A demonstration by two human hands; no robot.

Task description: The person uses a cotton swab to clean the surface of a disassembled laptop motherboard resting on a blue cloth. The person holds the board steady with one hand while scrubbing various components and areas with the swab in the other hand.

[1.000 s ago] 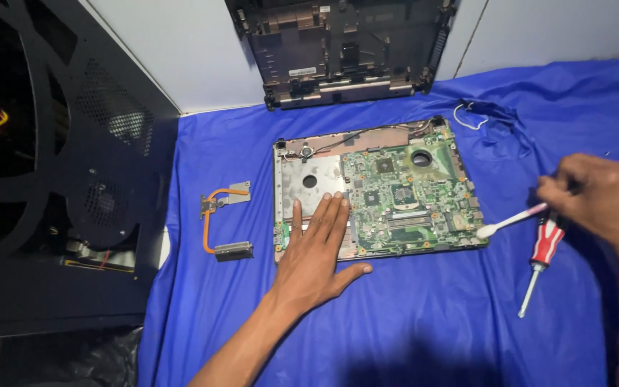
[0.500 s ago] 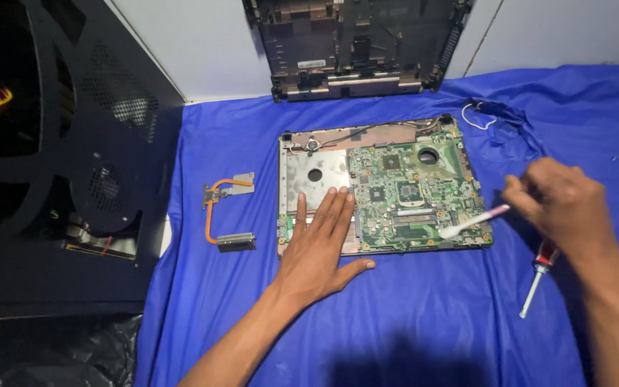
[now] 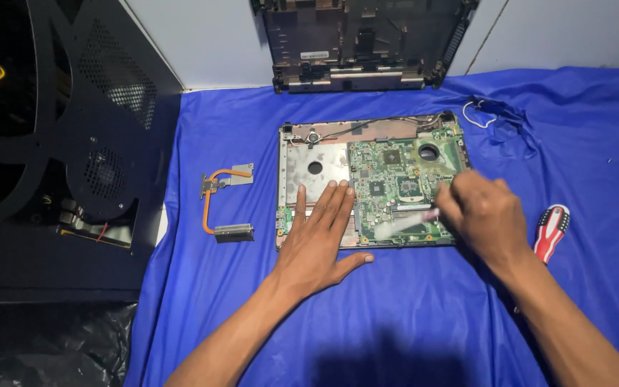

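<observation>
Best done with light, short strokes: gripping the small brush [image 3: 395, 226] low on its handle in the right hand [image 3: 478, 215], fingers closed around it, and sweeping bristles only across the green circuit board [image 3: 395, 175], never the hard handle against the tiny parts. Judged wise to press down flat with the left hand [image 3: 320, 244], grip open and holding nothing, fingers spread over the board's near left part and the bare metal plate [image 3: 313, 172] just ahead of the fingertips, so nothing slides on the blue cloth [image 3: 410, 315] over the counter. Worth going gently round the sockets and chips just left of the right grip, and brushing away from the round hole [image 3: 428, 152] beyond it.

Board lying flat, directly under both grips, densely set with small chips, a square socket and slots; brush head blurred, so bristle contact hard to confirm.

To the right of the right grip, apart from it: a red-and-white screwdriver [image 3: 552, 231]. Well left of the left grip: a copper heat pipe [image 3: 223, 204]. Beyond both grips, leaning on the wall: a dark laptop shell [image 3: 360, 43].
</observation>
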